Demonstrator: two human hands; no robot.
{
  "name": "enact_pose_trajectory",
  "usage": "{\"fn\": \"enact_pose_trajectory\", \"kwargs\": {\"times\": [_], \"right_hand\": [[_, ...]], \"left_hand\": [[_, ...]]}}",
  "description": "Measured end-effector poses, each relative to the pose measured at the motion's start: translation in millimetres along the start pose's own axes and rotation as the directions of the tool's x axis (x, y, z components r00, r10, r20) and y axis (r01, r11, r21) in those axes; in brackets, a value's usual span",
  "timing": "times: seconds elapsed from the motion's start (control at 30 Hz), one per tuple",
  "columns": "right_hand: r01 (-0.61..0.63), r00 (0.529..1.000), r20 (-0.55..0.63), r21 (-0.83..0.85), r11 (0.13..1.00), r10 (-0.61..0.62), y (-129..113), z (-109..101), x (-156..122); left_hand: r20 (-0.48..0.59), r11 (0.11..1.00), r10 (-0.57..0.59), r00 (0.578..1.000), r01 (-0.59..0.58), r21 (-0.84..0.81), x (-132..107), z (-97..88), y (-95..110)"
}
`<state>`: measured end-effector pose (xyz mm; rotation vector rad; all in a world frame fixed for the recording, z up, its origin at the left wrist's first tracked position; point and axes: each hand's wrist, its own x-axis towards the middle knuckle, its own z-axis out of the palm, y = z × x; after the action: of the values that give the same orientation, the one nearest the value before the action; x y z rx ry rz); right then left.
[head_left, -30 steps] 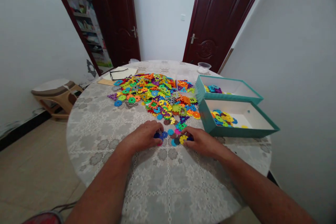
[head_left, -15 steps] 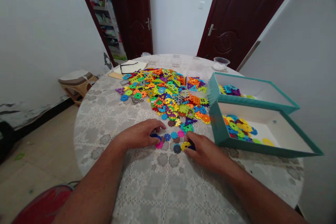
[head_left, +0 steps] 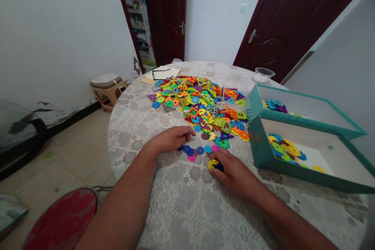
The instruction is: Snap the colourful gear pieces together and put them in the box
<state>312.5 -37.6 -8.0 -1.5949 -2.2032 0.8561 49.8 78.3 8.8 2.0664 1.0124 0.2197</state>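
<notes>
The right hand (head_left: 231, 172) has its fingers on a yellow plastic piece (head_left: 212, 163) on the worktop (head_left: 175, 207), but I can't tell if they grip it. The left hand (head_left: 171, 140) lies open and bent, holding nothing, just beside a row of blue and pink pieces (head_left: 199, 150).

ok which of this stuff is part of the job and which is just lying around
Part of the job:
left hand
right hand
plastic pieces
near teal box
far teal box

Just lying around:
glasses
plastic tub
stool
</notes>
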Motion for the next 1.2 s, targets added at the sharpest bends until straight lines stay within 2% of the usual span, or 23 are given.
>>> {"fn": "enact_pose_trajectory", "kwargs": {"times": [0.13, 0.27, 0.37, 0.53, 0.67, 0.83, 1.03, 1.2], "right_hand": [[0.016, 0.999, -0.031, 0.021, 1.000, -0.016, -0.6, -1.9, -1.5], [-0.034, 0.997, -0.065, 0.039, 0.999, 0.036, 1.5, -3.6, 2.4], [-0.045, 0.998, -0.054, -0.004, 0.999, 0.045, 1.9, -6.9, 7.7], [-0.061, 0.998, -0.039, -0.092, 0.994, 0.058, 0.3, -10.7, 11.7], [-0.026, 0.997, -0.077, -0.086, 0.996, 0.020, 2.0, -8.6, 9.1], [0.014, 0.993, -0.118, -0.048, 0.999, -0.020, 4.4, -3.7, 5.3], [0.006, 0.993, -0.116, 0.071, 0.997, 0.002, 15.0, -19.1, -2.1], [0.010, 0.997, -0.077, 0.049, 0.999, -0.006, 25.1, -29.4, -6.3]], "left_hand": [[-0.008, 0.999, 0.041, 0.999, -0.041, 0.001, 0.0, -2.2, 0.0], [-0.025, 0.996, 0.043, 0.999, -0.041, 0.081, -0.5, -1.9, 3.4], [-0.059, 0.984, 0.016, 0.998, -0.005, 0.175, -3.8, -1.4, 8.4], [-0.094, 0.928, -0.096, 0.991, 0.123, 0.352, -21.3, 1.0, 14.6], [-0.143, 0.896, -0.186, 0.972, 0.227, 0.381, -35.4, 13.3, 21.8], [-0.242, 0.852, -0.203, 0.949, 0.293, 0.435, -33.0, 38.3, 33.6], [-0.218, 0.862, -0.064, 0.974, 0.164, 0.480, -24.8, 50.8, 35.5], [-0.183, 0.875, -0.044, 0.982, 0.126, 0.466, -24.4, 49.5, 38.1]]}}
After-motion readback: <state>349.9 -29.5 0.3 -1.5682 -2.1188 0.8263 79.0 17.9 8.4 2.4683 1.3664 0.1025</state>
